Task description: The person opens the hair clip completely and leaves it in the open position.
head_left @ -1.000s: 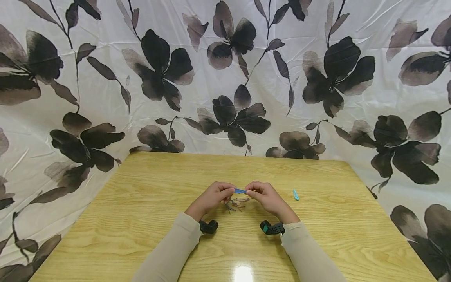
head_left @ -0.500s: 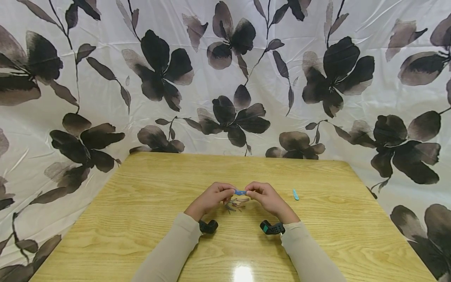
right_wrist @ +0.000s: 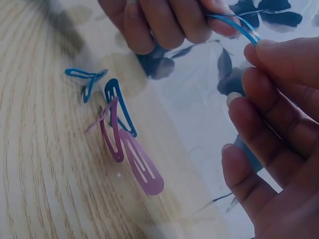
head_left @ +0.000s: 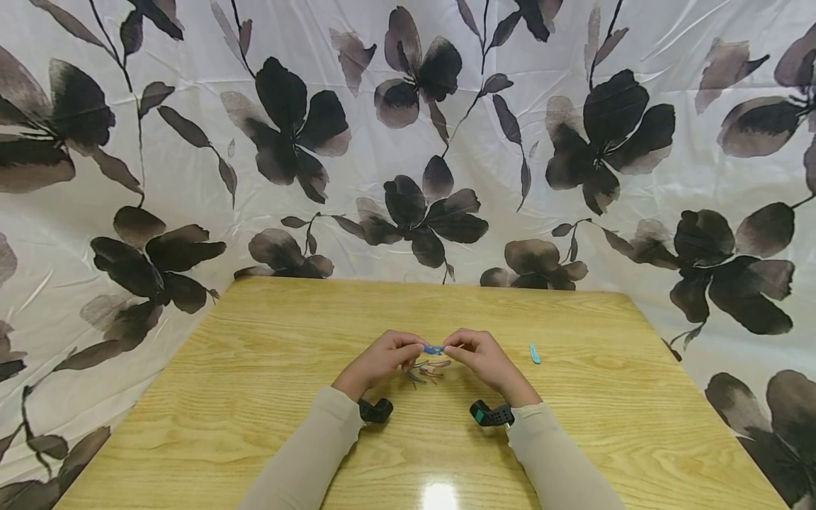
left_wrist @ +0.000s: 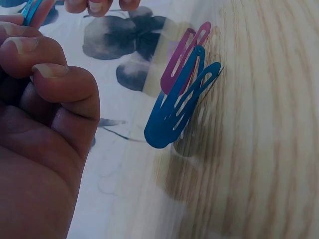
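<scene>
A blue snap hair clip [head_left: 434, 349] is held level between both hands above the table. My left hand [head_left: 379, 361] pinches one end between thumb and fingers, and my right hand [head_left: 486, 360] pinches the other. Close up in the right wrist view, the held clip [right_wrist: 233, 23] bows, with a gap between its strips. Beneath the hands lies a small pile of hair clips; the left wrist view shows blue clips [left_wrist: 162, 130] overlapping a pink one [left_wrist: 168, 79]. From the right side a pale pink clip [right_wrist: 153, 184] also shows in that pile.
A single light-blue hair clip [head_left: 535, 353] lies on the wooden table [head_left: 287, 319], right of the right hand. Floral cloth [head_left: 408, 142] hangs behind the table and along its sides. Each wrist wears a black strap camera, such as the left one [head_left: 376, 411].
Both hands stay nearly in place, still pinching the blue hair clip. The clip has turned slightly, and its outline looks more uneven than a second ago. The pile has not moved.
</scene>
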The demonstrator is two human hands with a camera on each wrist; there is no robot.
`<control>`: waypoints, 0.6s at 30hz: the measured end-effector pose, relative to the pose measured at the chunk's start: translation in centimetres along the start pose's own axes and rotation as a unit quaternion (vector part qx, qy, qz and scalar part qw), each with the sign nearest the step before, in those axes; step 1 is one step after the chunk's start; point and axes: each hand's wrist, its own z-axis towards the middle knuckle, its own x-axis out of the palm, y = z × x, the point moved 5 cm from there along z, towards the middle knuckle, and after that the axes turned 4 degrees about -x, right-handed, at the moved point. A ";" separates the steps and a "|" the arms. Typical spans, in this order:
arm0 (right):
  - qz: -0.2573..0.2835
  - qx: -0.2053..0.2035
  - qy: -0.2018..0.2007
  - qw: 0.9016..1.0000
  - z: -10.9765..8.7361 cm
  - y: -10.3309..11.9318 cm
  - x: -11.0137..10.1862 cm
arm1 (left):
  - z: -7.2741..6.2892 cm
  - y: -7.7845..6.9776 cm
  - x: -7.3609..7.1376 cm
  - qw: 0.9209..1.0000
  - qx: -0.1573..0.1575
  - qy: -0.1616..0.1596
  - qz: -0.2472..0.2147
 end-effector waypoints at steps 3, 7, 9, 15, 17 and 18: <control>-0.007 -0.005 -0.010 1.000 0.1 0.0 0.0 | -0.1 -0.1 -0.1 1.000 0.001 0.000 0.004; -0.034 -0.002 -0.019 0.999 0.6 -1.3 -0.1 | -0.1 -0.3 -0.2 1.000 -0.001 0.003 0.008; -0.051 -0.002 -0.022 0.998 0.8 -2.0 -0.1 | -0.2 -0.5 -0.2 1.000 -0.008 0.006 0.013; -0.086 -0.011 -0.022 0.996 0.8 -2.6 -0.1 | -0.4 -0.6 -0.6 0.998 -0.036 -0.009 0.054; -0.090 -0.013 -0.020 0.996 0.8 -2.6 -0.1 | -0.4 -0.6 -0.9 0.997 -0.046 -0.018 0.065; -0.091 -0.015 -0.019 0.996 0.8 -2.6 -0.1 | -0.4 -0.5 -1.0 0.996 -0.051 -0.022 0.070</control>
